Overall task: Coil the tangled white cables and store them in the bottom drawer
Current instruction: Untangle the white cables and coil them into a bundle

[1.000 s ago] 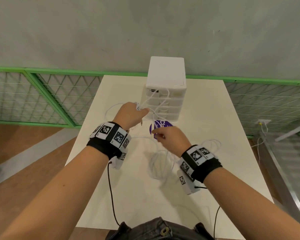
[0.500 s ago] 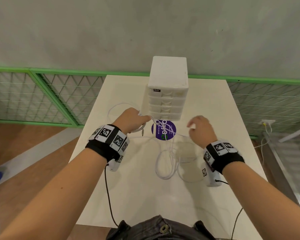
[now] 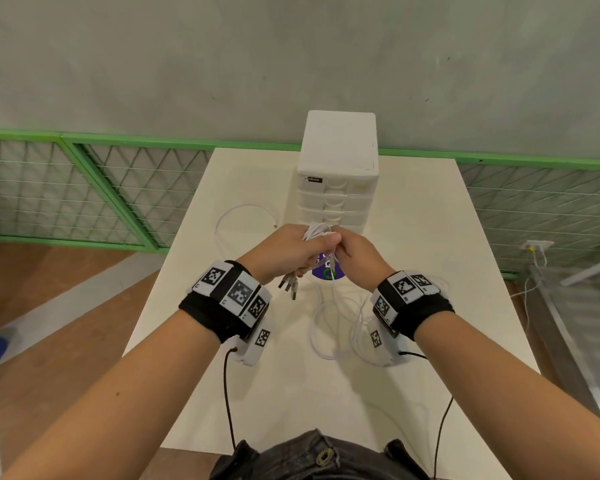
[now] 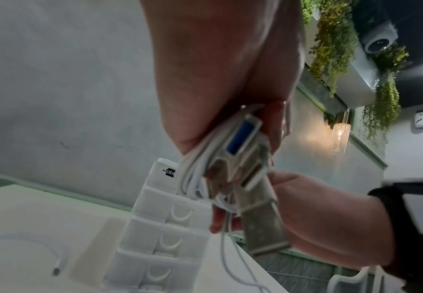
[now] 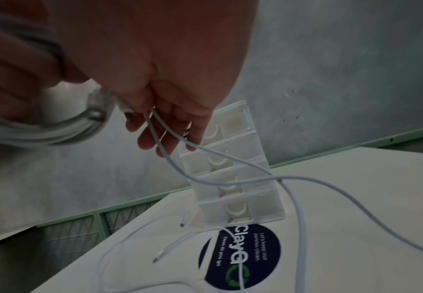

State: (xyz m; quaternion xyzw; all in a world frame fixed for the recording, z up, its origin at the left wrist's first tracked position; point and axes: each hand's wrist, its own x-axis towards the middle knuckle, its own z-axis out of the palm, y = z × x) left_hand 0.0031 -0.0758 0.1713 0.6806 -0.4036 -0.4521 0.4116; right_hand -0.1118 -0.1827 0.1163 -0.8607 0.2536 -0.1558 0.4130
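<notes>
My left hand (image 3: 291,251) grips a bundle of white cables (image 3: 317,233) above the table, with several USB plugs (image 3: 289,287) hanging out below the fist. In the left wrist view the plugs (image 4: 240,158) and looped cable sit in that fist. My right hand (image 3: 352,252) meets the left one and pinches cable strands (image 5: 160,134) that trail down to loose loops (image 3: 329,327) on the table. The white drawer unit (image 3: 338,188) stands just behind the hands, all drawers closed; the bottom drawer (image 5: 240,208) shows in the right wrist view.
Another white cable (image 3: 236,220) curves on the table left of the drawer unit. A round purple sticker (image 5: 240,255) lies in front of the unit. The white table (image 3: 430,271) ends near my body; a green mesh fence (image 3: 84,188) runs behind.
My right hand swung out to the right, then came back in to meet the left. The left hand rose with the gathered cable bundle, and plugs now hang below it.
</notes>
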